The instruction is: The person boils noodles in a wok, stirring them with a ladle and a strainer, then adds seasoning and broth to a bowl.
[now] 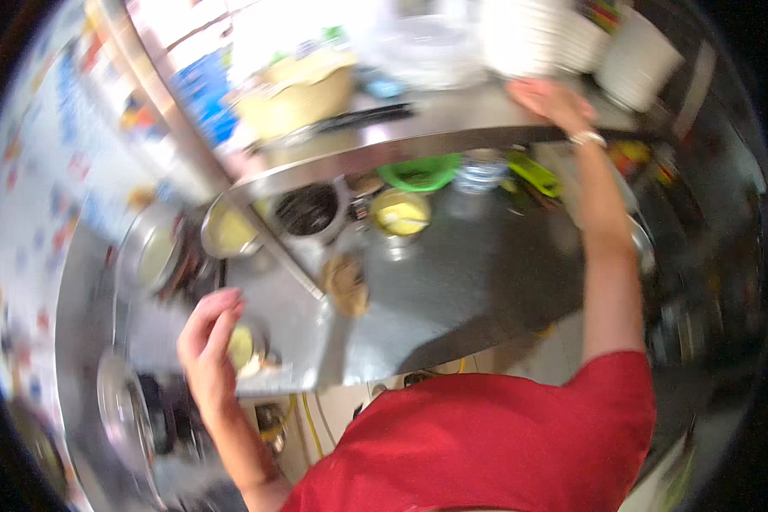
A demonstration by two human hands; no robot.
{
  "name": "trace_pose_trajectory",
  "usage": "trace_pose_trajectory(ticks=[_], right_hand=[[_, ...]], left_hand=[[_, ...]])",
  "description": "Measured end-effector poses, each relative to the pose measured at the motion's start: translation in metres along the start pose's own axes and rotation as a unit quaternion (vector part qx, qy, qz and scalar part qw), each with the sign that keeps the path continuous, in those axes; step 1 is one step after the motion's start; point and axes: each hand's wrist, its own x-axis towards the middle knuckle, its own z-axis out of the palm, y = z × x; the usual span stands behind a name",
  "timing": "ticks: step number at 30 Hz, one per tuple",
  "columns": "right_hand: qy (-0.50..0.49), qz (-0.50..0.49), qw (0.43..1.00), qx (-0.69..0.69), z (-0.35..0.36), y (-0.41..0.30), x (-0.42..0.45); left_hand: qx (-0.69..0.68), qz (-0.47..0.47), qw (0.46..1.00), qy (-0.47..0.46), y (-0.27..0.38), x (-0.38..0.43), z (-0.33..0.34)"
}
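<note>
My right hand (550, 104) reaches up to the steel shelf (448, 115), its fingers extended at the base of a tall stack of white dishes (525, 41). Blur hides whether the fingertips touch the stack; nothing is seen held in this hand. Lower left, my left hand (212, 333) hovers over the steel worktop (461, 275) with curled fingers, and I cannot tell whether they enclose anything. Just right of it, partly covered, lies a pale yellow-green round item (241, 345). A brown, cloth-like item (345, 286) rests farther right on the worktop.
A slanting metal post (166, 96) crosses the left side. Below the shelf stand a dark-filled pot (307, 210), a yellow bowl (400, 212) and a green basin (420, 173). Pans (150, 249) sit at left. A cream-coloured basket (294, 96) occupies the shelf.
</note>
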Motion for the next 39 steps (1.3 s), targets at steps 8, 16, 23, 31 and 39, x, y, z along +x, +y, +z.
trace_pose_trajectory(ticks=[8, 16, 23, 31, 39], right_hand=[[0.096, -0.040, 0.995, 0.012, 0.014, -0.005, -0.031], [0.232, -0.114, 0.960, 0.106, 0.015, -0.119, -0.087], [0.146, -0.244, 0.896, 0.341, 0.068, -0.365, -0.128], [-0.124, -0.141, 0.890, 0.415, 0.312, -0.515, -0.230], [-0.457, 0.150, 0.675, 0.560, 0.408, -0.543, -0.288]], left_hand=[[0.152, -0.066, 0.981, -0.099, -0.062, -0.085, 0.046], [0.335, 0.147, 0.901, -0.232, 0.049, -0.077, 0.087], [0.315, 0.222, 0.886, -0.259, 0.103, -0.142, 0.046], [0.377, 0.135, 0.894, -0.201, 0.097, -0.231, -0.006], [0.434, 0.003, 0.899, -0.065, 0.103, -0.310, -0.052]])
